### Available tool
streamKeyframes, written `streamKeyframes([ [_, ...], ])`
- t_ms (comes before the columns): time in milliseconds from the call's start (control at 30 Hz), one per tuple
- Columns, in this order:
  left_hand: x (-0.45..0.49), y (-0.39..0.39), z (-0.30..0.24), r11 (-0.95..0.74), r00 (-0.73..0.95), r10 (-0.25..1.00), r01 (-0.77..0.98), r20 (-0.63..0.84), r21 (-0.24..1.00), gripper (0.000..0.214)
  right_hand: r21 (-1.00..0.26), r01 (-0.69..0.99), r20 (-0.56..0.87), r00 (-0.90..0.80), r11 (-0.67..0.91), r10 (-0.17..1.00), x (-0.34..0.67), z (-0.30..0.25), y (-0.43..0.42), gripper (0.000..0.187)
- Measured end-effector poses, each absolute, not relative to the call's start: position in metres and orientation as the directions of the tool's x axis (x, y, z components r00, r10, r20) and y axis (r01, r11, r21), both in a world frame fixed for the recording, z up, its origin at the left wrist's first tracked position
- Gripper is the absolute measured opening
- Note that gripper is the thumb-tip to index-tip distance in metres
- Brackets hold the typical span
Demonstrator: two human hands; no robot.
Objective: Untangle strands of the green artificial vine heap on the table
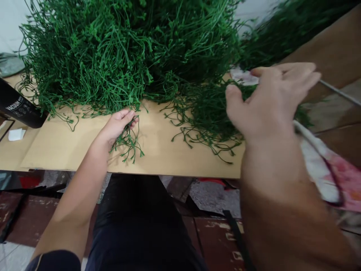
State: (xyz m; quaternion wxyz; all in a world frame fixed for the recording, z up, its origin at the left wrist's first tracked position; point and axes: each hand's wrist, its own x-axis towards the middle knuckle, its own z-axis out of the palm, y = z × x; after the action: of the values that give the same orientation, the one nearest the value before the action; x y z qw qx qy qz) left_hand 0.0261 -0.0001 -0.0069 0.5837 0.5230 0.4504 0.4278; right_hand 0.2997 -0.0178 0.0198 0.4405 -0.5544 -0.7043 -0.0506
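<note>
My left hand (122, 124) is closed around a small bunch of thin green plastic plant stems (131, 145), their forked tips hanging below the fingers over the cardboard. Just behind it rises a large heap of the same green stems (113, 56). My right hand (270, 98), slightly blurred, is raised above the right end of a smaller pile of stems (214, 113). Its thumb stands apart from the stretched fingers, and I see nothing held in it. Part of that smaller pile is hidden behind the hand and forearm.
A cardboard sheet (158, 158) covers the work surface, its front edge near my legs. On the left lie a black vacuum bottle (21, 103) and a white scrap (17, 134). More green stems (282, 34), a cardboard box (332, 49) and pink-patterned cloth (342, 177) are at right.
</note>
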Motion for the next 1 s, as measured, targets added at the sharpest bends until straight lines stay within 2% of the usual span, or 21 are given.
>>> streamKeyframes([
  [67,0.027,0.000,-0.007,0.087,0.249,0.966,-0.046,-0.073,0.995,0.019,-0.452,0.841,0.693,0.119,0.299,0.711,0.275,0.009,-0.020,0.018],
  [133,0.027,0.001,-0.009,0.072,0.253,0.966,-0.036,-0.061,0.997,0.019,-0.542,0.725,0.598,-0.023,0.426,0.801,0.237,-0.003,-0.023,0.024],
  [200,0.026,0.001,-0.011,0.067,0.263,0.963,-0.011,-0.062,0.998,0.018,-0.669,0.558,0.482,-0.177,0.491,0.858,0.199,-0.012,-0.023,0.023],
  [267,0.024,0.001,-0.013,0.058,0.282,0.958,0.012,-0.059,0.998,0.017,-0.766,0.468,0.368,-0.242,0.441,0.898,0.174,-0.016,-0.019,0.017],
  [367,0.021,0.003,-0.014,0.021,0.283,0.958,0.042,-0.032,0.999,0.014,-0.831,0.433,0.290,-0.198,0.349,0.936,0.167,-0.018,-0.011,0.015],
  [500,0.024,0.007,-0.014,-0.004,0.237,0.971,0.102,-0.020,0.995,0.012,-0.871,0.388,0.294,-0.080,0.301,0.952,0.179,-0.021,-0.009,0.030],
  [600,0.029,0.008,-0.014,-0.025,0.178,0.984,0.157,-0.003,0.987,0.016,-0.889,0.345,0.297,-0.067,0.302,0.952,0.175,-0.021,-0.019,0.040],
  [733,0.033,0.006,-0.013,-0.056,0.128,0.991,0.238,0.026,0.970,0.019,-0.898,0.297,0.305,-0.111,0.324,0.946,0.160,-0.019,-0.035,0.039],
  [833,0.039,0.004,-0.012,-0.071,0.134,0.990,0.283,0.034,0.956,0.021,-0.883,0.274,0.365,-0.107,0.380,0.925,0.158,-0.022,-0.040,0.037],
  [933,0.041,0.006,-0.016,-0.066,0.152,0.988,0.352,0.012,0.934,0.023,-0.842,0.314,0.441,-0.070,0.439,0.895,0.162,-0.026,-0.045,0.036],
  [1000,0.036,0.012,-0.023,-0.069,0.104,0.994,0.426,0.027,0.902,0.022,-0.781,0.367,0.514,-0.080,0.505,0.854,0.166,-0.021,-0.055,0.035],
])
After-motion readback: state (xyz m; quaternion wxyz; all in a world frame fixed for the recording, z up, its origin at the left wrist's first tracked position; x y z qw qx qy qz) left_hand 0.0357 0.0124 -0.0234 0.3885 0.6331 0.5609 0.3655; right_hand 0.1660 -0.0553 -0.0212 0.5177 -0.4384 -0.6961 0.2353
